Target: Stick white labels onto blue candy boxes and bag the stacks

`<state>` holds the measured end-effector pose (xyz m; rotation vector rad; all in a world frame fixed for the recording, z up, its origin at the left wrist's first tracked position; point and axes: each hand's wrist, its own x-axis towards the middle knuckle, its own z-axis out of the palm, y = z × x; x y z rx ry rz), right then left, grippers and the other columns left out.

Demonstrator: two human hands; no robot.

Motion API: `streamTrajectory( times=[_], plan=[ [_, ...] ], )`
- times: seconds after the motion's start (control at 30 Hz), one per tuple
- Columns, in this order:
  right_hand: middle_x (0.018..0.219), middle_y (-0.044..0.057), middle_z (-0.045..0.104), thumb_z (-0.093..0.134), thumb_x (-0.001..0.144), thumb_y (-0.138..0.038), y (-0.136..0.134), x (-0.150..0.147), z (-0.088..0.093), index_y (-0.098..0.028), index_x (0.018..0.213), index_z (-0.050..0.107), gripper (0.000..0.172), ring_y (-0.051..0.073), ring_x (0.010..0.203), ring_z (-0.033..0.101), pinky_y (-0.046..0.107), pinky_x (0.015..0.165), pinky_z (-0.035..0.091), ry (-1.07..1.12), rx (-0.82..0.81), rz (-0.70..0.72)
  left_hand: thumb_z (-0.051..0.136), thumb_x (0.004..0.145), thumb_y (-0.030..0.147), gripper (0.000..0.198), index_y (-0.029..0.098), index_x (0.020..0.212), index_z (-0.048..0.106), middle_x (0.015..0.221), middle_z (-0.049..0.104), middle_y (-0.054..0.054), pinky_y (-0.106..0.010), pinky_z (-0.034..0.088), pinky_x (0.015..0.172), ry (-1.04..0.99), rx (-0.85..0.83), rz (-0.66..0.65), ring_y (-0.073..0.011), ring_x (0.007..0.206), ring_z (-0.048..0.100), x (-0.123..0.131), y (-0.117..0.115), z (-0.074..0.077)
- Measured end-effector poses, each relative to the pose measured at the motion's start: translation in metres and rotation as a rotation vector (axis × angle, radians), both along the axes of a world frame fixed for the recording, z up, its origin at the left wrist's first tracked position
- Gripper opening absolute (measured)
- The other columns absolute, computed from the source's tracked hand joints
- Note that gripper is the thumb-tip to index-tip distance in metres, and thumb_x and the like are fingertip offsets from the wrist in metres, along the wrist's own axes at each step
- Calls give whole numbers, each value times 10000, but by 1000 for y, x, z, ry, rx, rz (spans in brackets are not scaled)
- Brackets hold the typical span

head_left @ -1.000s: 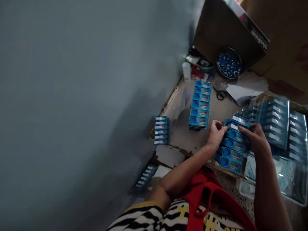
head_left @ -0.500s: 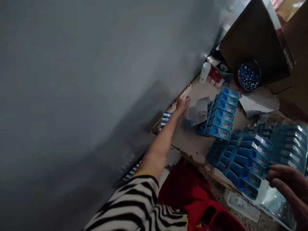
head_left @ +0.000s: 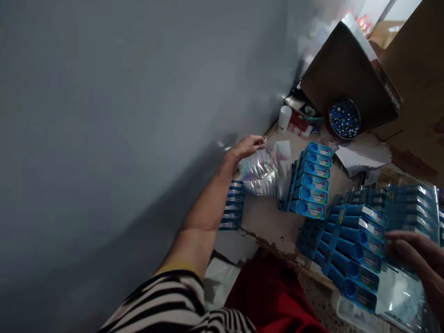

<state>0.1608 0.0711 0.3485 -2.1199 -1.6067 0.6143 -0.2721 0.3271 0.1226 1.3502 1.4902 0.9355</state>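
Note:
My left hand pinches the upper edge of a clear, shiny plastic bag, which hangs over the tabletop. Right of the bag stands a row of blue printed candy packs, several side by side, reading "caramelo". A second fan of blue packs, with a band around it, lies nearer the table's front edge. At the right, my right hand is beside that banded bundle, fingers stretched leftward and somewhat blurred. Whether its fingertips touch the packs I cannot tell. Another blue ribbed pack lies beneath my left forearm.
A grey wall borders the table on the left. Toward the back are a white bottle, a round tub of blue wrapped pieces, a dark box and white paper. Bagged blue packs lie right.
My left hand has lifted the clear bag, which now hangs spread and crinkled from its fingers. The view has shifted slightly, and my right hand sits a little higher beside the banded packs.

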Motion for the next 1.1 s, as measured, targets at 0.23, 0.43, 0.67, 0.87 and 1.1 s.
streamTrajectory(
  times=[0.23, 0.43, 0.67, 0.87, 1.1],
  plan=[
    [1013, 69, 791, 606, 1036, -366, 98, -141, 44, -308, 1054, 811, 213, 261, 971, 715, 441, 894, 571, -84, 606, 761, 796, 804, 175, 103, 255, 833, 855, 744, 747, -40, -324, 415, 774, 278, 394, 13, -219, 704, 614, -9, -85, 169],
    [1209, 102, 743, 525, 1083, -234, 142, -233, 23, -241, 1274, 745, 292, 295, 1143, 573, 442, 988, 451, -352, 740, 867, 809, 700, 42, 169, 209, 728, 825, 705, 756, -53, -330, 482, 762, -34, 342, 141, -252, 726, 680, -5, -125, 223],
    [1227, 129, 722, 471, 1106, -226, 137, -254, -10, -241, 1326, 713, 328, 319, 1164, 551, 456, 958, 345, -519, 617, 870, 874, 671, 37, 172, 194, 724, 832, 701, 754, -72, -325, 504, 746, -154, 285, 213, -240, 711, 676, -6, -137, 209],
    [1552, 149, 614, 448, 1096, -163, 106, -238, -51, -186, 1450, 644, 406, 302, 1228, 561, 462, 999, 371, -534, 620, 975, 872, 708, 108, 102, 205, 718, 843, 668, 740, -57, -316, 471, 635, -53, 36, 182, -186, 539, 592, -10, -137, 190],
    [913, 52, 799, 681, 1001, -277, 82, -220, -46, -258, 995, 807, 128, 248, 937, 662, 396, 877, 418, -242, 491, 862, 836, 733, 165, 92, 252, 752, 860, 666, 734, -53, -321, 467, 662, 164, 100, 95, -199, 566, 584, -29, -136, 159]
  ],
)
